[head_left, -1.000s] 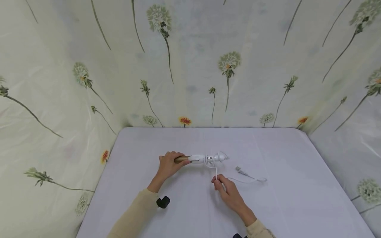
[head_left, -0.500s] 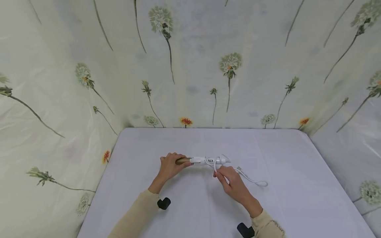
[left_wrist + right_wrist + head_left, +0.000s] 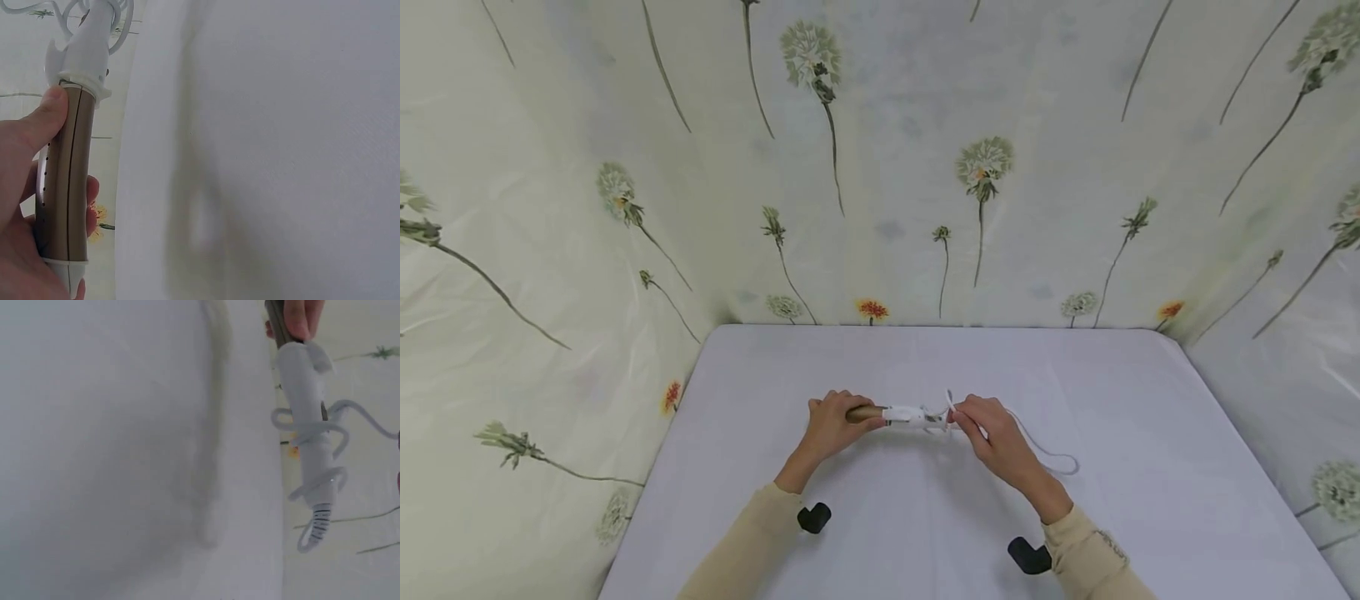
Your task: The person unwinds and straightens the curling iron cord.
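Note:
My left hand (image 3: 831,429) grips a hair straightener (image 3: 906,416) by its brown barrel (image 3: 72,175), thumb near the white collar. The straightener lies level above the table, its white handle (image 3: 306,394) pointing right. Several loose turns of white power cord (image 3: 322,427) wrap that handle. Beside the handle's end, my right hand (image 3: 1000,437) pinches the cord between thumb and fingers, with a small loop standing above the fingertips. In the right wrist view, only a sliver of this hand shows at the right edge. The plug is hidden.
A white cloth covers the table (image 3: 880,517). Slack cord (image 3: 1060,457) trails right of my right hand. Flower-printed sheeting (image 3: 895,167) encloses the back and sides. A black wrist-mount piece (image 3: 814,517) sits by the left sleeve, another black piece (image 3: 1028,556) by the right.
My right hand has moved up and around the handle's end with the cord, from below it to beside it. The plug has gone out of sight. The left hand keeps its grip.

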A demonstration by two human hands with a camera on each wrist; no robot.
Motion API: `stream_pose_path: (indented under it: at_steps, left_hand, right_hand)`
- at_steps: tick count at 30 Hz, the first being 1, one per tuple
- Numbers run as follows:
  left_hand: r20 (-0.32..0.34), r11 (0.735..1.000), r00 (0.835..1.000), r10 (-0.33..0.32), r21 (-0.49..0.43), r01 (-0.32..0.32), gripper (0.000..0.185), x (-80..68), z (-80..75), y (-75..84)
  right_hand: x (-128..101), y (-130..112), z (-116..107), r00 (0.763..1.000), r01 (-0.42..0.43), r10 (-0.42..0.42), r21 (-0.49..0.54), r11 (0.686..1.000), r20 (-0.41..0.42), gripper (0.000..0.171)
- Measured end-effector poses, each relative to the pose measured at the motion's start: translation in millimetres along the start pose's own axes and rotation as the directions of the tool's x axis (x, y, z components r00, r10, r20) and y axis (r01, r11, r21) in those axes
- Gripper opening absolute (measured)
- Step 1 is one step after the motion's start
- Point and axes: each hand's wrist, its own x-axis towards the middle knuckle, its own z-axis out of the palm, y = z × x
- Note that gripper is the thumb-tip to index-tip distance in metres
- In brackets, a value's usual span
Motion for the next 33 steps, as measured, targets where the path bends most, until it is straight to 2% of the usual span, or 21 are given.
stream_pose_path:
  at_steps: [8, 16, 26, 33]
  left_hand:
    - [0.058, 0.999, 0.998, 0.035, -0.021, -0.034, 0.039, 4.9, 1.6, 2.5]
    - [0.055, 0.998, 0.997, 0.06, -0.018, -0.06, 0.037, 7.8, -2.6, 1.7]
    - [0.07, 0.997, 0.997, 0.038, -0.069, -0.033, 0.036, 0.4, -5.9, -2.0]
    - [0.079, 0.995, 0.996, 0.028, -0.098, -0.02, 0.037, -3.4, -6.2, -7.9]
  right_hand:
    - [6.7, 14.9, -10.5, 0.994, -0.109, 0.109, -0.016, 0.994, -0.001, 0.014]
    - [9.7, 32.0, -10.7, 0.984, -0.173, 0.174, -0.034, 0.984, 0.028, 0.012]
    - [9.9, 46.3, -8.4, 0.97, -0.229, 0.23, -0.016, 0.973, 0.072, 0.011]
    - [3.4, 58.2, -2.6, 0.953, -0.283, 0.284, -0.024, 0.959, 0.109, 0.012]
